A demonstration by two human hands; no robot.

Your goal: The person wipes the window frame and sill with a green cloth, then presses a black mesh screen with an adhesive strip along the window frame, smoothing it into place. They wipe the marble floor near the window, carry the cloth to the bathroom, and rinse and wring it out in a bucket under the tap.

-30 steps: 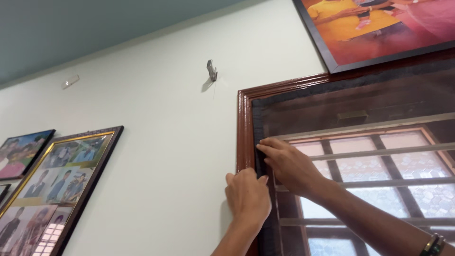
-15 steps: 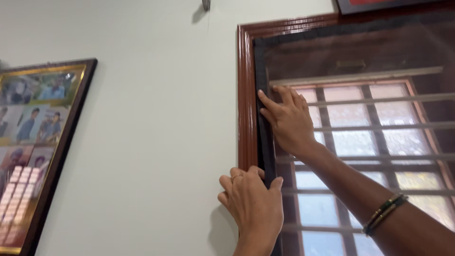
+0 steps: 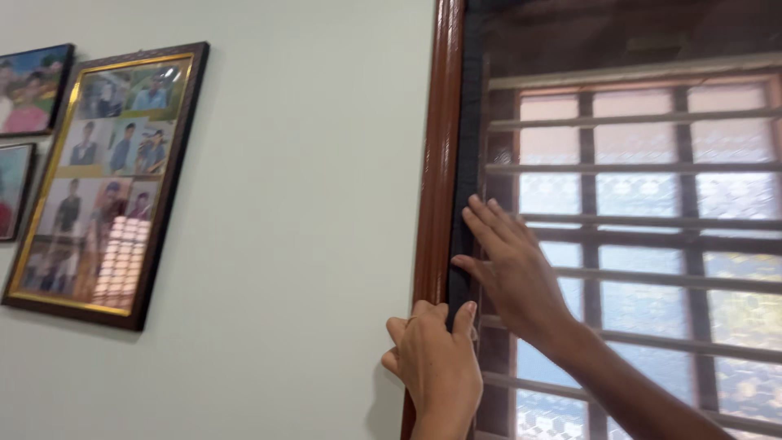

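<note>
My right hand [image 3: 509, 265] lies flat, fingers together and pointing up-left, pressing the black edge strip [image 3: 471, 122] of a dark mesh screen [image 3: 635, 171] against the left side of a brown wooden window frame [image 3: 440, 138]. Just below it, my left hand [image 3: 436, 358] curls over the same frame edge, thumb on the black strip and fingers wrapped onto the wood. Behind the mesh are horizontal window bars and patterned frosted glass [image 3: 643, 191].
A pale green wall [image 3: 301, 228] runs left of the window. On it hangs a gold-and-dark framed photo collage [image 3: 106, 179], with two smaller framed pictures [image 3: 28, 90] at the far left edge.
Both hands have slid down the left frame edge along the black strip, right hand still above left. The view has dropped and swung left, bringing the collage frame fully into sight.
</note>
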